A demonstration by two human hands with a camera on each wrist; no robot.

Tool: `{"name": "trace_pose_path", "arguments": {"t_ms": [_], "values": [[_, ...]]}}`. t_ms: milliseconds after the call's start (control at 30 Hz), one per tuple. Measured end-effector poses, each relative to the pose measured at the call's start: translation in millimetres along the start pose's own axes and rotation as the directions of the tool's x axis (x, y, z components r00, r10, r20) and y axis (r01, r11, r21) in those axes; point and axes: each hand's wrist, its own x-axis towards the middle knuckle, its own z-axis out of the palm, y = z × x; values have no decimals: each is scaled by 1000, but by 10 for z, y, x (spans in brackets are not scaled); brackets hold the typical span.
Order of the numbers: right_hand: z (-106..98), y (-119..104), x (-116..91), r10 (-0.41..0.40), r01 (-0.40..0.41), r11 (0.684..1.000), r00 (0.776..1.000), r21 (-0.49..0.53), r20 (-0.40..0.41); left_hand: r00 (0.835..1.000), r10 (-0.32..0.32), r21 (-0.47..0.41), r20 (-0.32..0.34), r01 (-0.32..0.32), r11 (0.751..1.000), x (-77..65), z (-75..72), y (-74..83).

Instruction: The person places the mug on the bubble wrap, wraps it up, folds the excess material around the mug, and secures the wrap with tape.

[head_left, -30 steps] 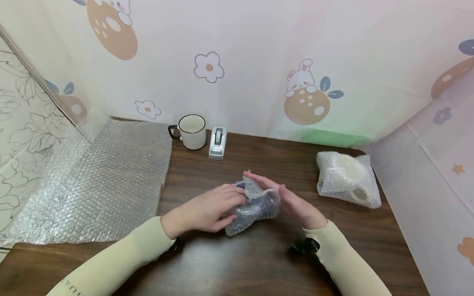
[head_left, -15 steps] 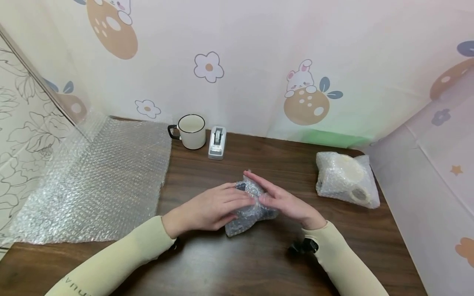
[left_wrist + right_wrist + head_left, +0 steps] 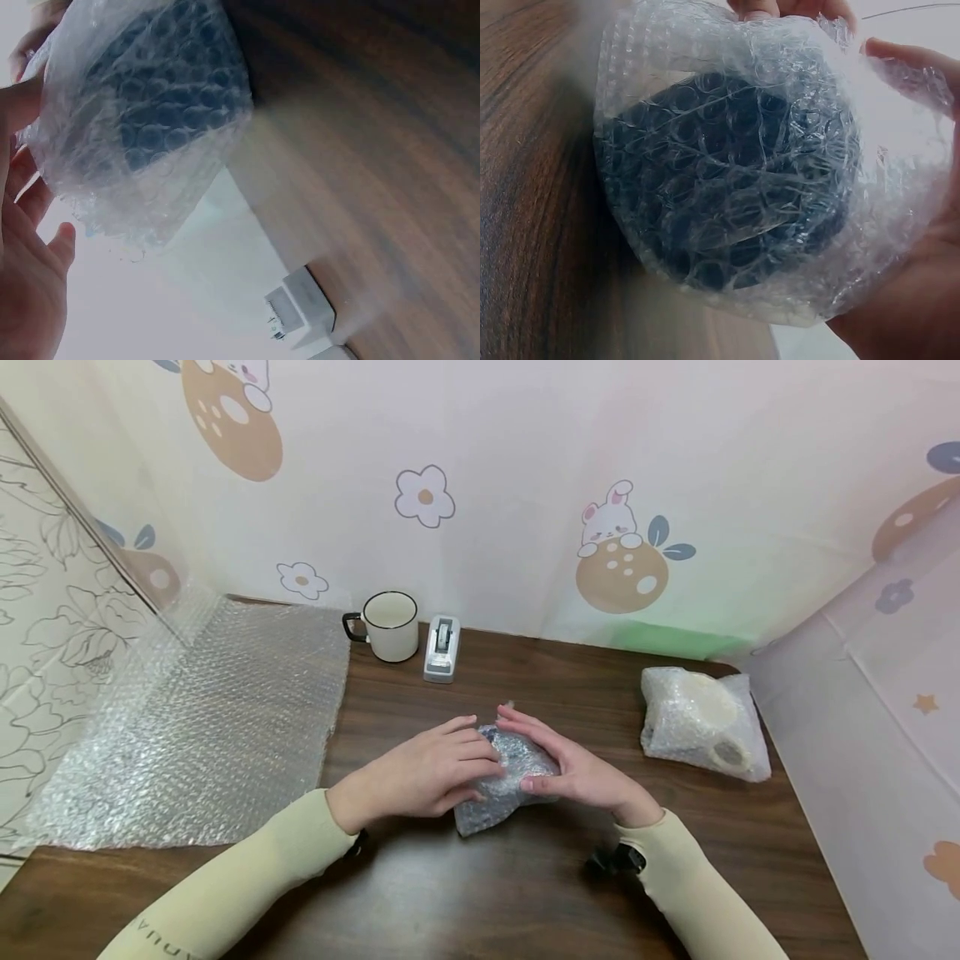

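Observation:
A small bundle in bubble wrap [image 3: 489,812] lies on the table between my two hands. Something dark blue [image 3: 169,105] shows through the bubbles; its kind is hidden by the layers. My left hand [image 3: 431,768] holds the bundle's left side, thumb near the front and fingers over the top, the index finger lifted off. From the right, my right hand [image 3: 577,768] cups the other end, with its thumb on top and its fingers along the far side. In the right wrist view the bubble-wrapped bundle [image 3: 727,180] bulges round and dark, with crinkled loose film beside my palm.
A large sheet of bubble wrap [image 3: 225,727] covers the table's left side. At the back stand a white mug [image 3: 392,631] with a black handle and a tape dispenser [image 3: 442,652]. Another bubble-wrapped package [image 3: 701,722] lies at the right. A patterned curtain [image 3: 510,510] hangs behind.
My right hand has moved left over the bundle, folding its raised flap of wrap down; its thumb now lies on top. My left index finger has lifted away.

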Motion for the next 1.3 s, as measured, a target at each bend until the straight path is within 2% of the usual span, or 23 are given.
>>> {"name": "trace_pose_path", "arguments": {"t_ms": [100,167,300,400,533,733,800,867,967,1000,1033,1067,1100,1133,1200,1233,1267,1300], "values": [[-8,8,-24,-28,27,999,999,-24,-38,1000,-2,1,-6,2,1000,0,-2,-26],[-37,31,-48,-69,63,996,993,-64,-98,1000,0,-1,-19,0,1000,-8,10,-46],[-112,31,-119,-182,140,968,962,-207,-203,999,16,-23,-46,-17,1000,-4,34,-73],[-102,2,-147,-240,181,930,958,-321,-157,997,27,-49,-66,-31,998,17,43,-78],[21,-18,-141,-271,220,882,960,-416,-66,996,-1,-127,-84,-10,992,25,53,-85],[174,-2,-170,-363,270,804,928,-530,-79,990,-87,-203,-108,63,977,23,72,-139],[197,3,-175,-377,276,794,923,-542,-82,985,-142,-230,-97,117,966,5,70,-169],[217,4,-173,-373,274,798,924,-536,-83,977,-202,-275,-62,178,945,-26,57,-203],[249,6,-169,-363,267,812,927,-519,-92,956,-292,-391,-17,262,882,-77,-2,-280],[256,6,-168,-361,265,815,928,-515,-94,942,-336,-437,-6,300,848,-87,-37,-316],[261,5,-167,-360,264,817,928,-513,-97,920,-392,-478,0,344,808,-94,-77,-358],[262,4,-164,-360,263,818,928,-512,-100,890,-456,-506,-1,392,768,-96,-121,-409],[260,3,-158,-362,265,818,927,-511,-99,849,-529,-516,-3,452,728,-98,-162,-466],[256,0,-151,-359,264,819,928,-510,-97,798,-602,-521,-2,513,682,-99,-195,-530],[243,-2,-130,-355,263,818,930,-512,-91,676,-736,-499,10,641,583,-89,-226,-666],[236,-12,-129,-350,259,819,933,-512,-88,621,-783,-476,19,695,539,-80,-221,-732],[229,-19,-130,-347,258,820,934,-511,-85,574,-819,-447,30,740,502,-70,-200,-798],[223,-26,-137,-343,255,821,936,-511,-84,533,-845,-422,42,776,469,-57,-168,-858]]}}
